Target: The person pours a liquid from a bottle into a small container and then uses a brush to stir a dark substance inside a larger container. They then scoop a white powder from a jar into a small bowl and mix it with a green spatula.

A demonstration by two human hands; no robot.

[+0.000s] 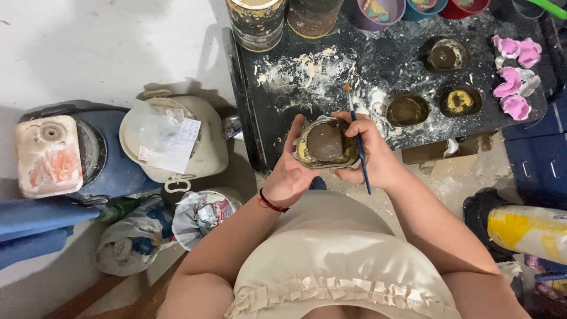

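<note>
Left hand [289, 171] cups a small round paint-smeared mould [326, 143] from below, off the tabletop [283, 94], above the lap. Right hand [369, 155] steadies its far edge while pinching a thin blue paintbrush [357, 139], bristles up. Risk: the divided right-hand grip lets the mould tip or the brush slip.

Head view, steeply downward (close)

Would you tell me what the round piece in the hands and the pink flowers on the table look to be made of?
Round piece: probably plaster or clay, matte brown, yellowish chipped rim. Pink flowers: likely cast plaster, chalky painted pink, white edges.
</note>
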